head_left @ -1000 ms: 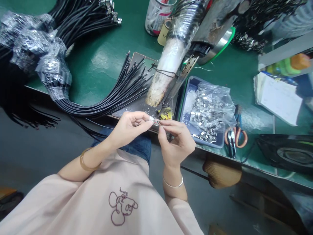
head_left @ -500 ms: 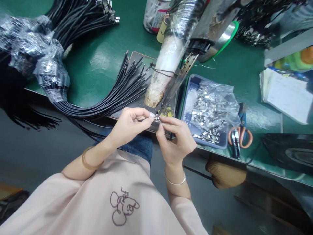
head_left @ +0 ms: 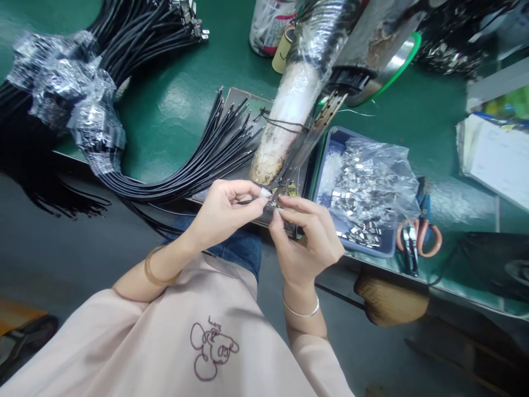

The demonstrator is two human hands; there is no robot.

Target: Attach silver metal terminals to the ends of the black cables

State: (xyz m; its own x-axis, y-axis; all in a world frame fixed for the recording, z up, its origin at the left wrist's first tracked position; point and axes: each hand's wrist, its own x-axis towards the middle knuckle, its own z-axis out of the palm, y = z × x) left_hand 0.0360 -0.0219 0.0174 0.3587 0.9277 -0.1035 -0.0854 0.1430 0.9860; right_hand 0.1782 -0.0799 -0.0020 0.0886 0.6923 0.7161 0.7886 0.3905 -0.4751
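Note:
My left hand point(head_left: 225, 212) is closed in a pinch on the end of a black cable, with white tape around one fingertip. Close against it, my right hand point(head_left: 308, 237) pinches a small metal connector point(head_left: 273, 203), partly hidden by the fingers. A fixed soldering iron point(head_left: 303, 138) points down to the spot where both hands meet; whether its tip touches the connector, I cannot tell. Beside my left hand, a bundle of black cables point(head_left: 165, 190) fans its stripped ends over a dark board point(head_left: 248, 100).
Right of the hands stands a blue tray point(head_left: 372, 251) with a plastic bag of metal connectors point(head_left: 367, 176). Beyond it lie orange-handled scissors point(head_left: 430, 240). A white fume pipe point(head_left: 285, 110), a solder spool point(head_left: 397, 71) and a jar point(head_left: 270, 27) stand behind; wrapped cables point(head_left: 95, 116) lie left.
The view has shifted, so most things appear slightly farther right. Both hands keep their pinches under the iron, and their fingertips look a little closer together.

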